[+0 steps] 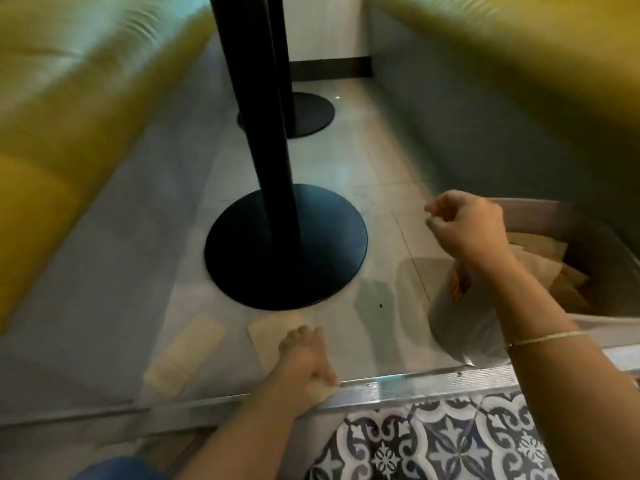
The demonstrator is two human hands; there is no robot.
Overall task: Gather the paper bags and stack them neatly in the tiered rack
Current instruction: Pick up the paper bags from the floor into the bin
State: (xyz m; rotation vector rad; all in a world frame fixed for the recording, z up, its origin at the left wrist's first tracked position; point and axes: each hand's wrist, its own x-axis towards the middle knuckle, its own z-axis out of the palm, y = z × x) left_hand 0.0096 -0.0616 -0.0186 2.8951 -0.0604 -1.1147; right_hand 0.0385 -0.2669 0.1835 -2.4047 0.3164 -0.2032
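Down low, left hand (304, 355) on paper bag (268, 332)

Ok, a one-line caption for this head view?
Left hand on a flat paper bag on the floor; right hand, fingers curled, above a bin holding bags.

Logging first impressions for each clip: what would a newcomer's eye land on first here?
Probably the black table pedestal rising from its round base mid-frame, between blurred yellow seats. Next, the left hand gripping a flat paper bag on the floor, with another bag to its left. The right hand hovers curled over a bin of bags.
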